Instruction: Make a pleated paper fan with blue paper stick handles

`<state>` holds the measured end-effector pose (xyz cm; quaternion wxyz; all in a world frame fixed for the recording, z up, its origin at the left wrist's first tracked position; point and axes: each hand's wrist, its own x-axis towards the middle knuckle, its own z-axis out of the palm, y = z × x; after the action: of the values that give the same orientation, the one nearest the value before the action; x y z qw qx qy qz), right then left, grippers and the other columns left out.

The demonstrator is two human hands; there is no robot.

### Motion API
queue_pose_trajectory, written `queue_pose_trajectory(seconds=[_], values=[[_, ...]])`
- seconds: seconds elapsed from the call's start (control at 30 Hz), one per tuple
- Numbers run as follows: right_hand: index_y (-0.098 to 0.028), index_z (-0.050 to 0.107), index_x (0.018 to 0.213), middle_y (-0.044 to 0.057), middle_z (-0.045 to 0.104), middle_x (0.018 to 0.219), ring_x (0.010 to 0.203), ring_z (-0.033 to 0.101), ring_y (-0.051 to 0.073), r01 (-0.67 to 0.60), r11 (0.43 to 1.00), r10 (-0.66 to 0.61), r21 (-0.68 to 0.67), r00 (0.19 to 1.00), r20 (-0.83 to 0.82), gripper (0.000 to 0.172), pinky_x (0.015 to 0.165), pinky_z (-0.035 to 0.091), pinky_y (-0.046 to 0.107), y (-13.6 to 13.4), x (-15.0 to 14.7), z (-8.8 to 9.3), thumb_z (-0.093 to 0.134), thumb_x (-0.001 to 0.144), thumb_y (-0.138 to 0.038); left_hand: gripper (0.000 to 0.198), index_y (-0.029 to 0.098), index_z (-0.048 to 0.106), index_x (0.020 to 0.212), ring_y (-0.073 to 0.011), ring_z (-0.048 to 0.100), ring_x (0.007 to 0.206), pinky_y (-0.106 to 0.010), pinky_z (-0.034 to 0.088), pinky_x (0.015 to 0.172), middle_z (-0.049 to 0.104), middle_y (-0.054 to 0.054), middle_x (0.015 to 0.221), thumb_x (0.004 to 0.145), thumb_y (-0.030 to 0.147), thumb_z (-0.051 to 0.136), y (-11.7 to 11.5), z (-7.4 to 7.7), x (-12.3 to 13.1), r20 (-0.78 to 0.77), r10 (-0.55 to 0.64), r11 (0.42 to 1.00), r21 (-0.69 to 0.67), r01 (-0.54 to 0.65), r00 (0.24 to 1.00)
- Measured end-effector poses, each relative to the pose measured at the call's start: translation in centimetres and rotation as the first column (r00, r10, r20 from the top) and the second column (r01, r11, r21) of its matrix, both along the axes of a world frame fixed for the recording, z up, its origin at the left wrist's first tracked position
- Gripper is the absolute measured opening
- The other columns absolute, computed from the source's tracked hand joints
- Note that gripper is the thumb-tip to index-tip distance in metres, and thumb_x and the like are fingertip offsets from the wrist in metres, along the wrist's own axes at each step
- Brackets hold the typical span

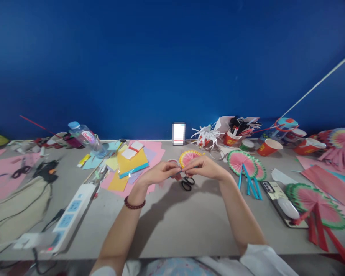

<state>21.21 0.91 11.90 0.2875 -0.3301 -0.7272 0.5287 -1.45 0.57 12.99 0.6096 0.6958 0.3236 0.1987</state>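
Observation:
Over the middle of the table my left hand [159, 172] and my right hand [202, 167] meet, fingertips pinched together. Between them is a thin blue strip [174, 175], mostly covered by the fingers; its material is too small to tell. Just behind the right fingers lies a pink pleated paper fan [189, 156] with a yellow edge. Black-handled scissors [186, 184] rest on the table below the hands, their blades partly hidden. A roll of tape [172, 161] appears to sit behind the left fingers.
Left are coloured paper sheets [135, 163], a plastic bottle [89, 140] and a white power strip [74, 214]. On the right are green-edged fans [241, 161], a phone [271, 189] under a white mouse [288, 208], and red cups [269, 147]. A blue wall [172, 69] stands behind.

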Motion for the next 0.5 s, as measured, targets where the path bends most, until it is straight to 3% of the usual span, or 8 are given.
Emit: queue_pose_trajectory(seconds=[0.17, 0.3, 0.5], values=[[-0.018, 0.074, 0.093, 0.005, 0.074, 0.077, 0.068, 0.068, 0.015, -0.002, 1.000, 0.003, -0.023, 0.999, 0.049, 0.025, 0.063, 0.055, 0.023, 0.03, -0.32, -0.21, 0.067, 0.075, -0.035, 0.031, 0.014, 0.071, 0.086, -0.0114, 0.060, 0.057, -0.021, 0.046, 0.054, 0.068, -0.005, 0.070, 0.078, 0.043, 0.062, 0.17, -0.50, 0.84, -0.016, 0.020, 0.999, -0.025, -0.021, 1.000], [-0.018, 0.074, 0.095, 0.005, 0.073, 0.077, 0.069, 0.069, 0.016, -0.008, 0.997, 0.013, -0.074, 0.998, 0.057, 0.029, 0.064, 0.055, 0.024, 0.10, -0.15, -0.27, 0.069, 0.074, -0.038, 0.030, 0.016, 0.071, 0.085, -0.0121, 0.061, 0.057, -0.020, 0.043, 0.049, 0.069, -0.006, 0.071, 0.077, 0.044, 0.063, 0.03, -0.08, 0.50, -0.045, -0.013, 0.998, -0.065, 0.010, 0.999], [-0.018, 0.073, 0.093, 0.003, 0.072, 0.074, 0.066, 0.068, 0.015, 0.051, 0.982, -0.052, -0.184, 0.999, -0.001, 0.031, 0.065, 0.057, 0.026, 0.02, -0.32, -0.21, 0.070, 0.071, -0.041, 0.033, 0.015, 0.070, 0.082, -0.0150, 0.065, 0.061, -0.022, 0.047, 0.056, 0.070, -0.007, 0.069, 0.076, 0.046, 0.064, -0.28, -0.03, 0.72, -0.034, 0.011, 0.992, -0.129, -0.015, 0.999]])
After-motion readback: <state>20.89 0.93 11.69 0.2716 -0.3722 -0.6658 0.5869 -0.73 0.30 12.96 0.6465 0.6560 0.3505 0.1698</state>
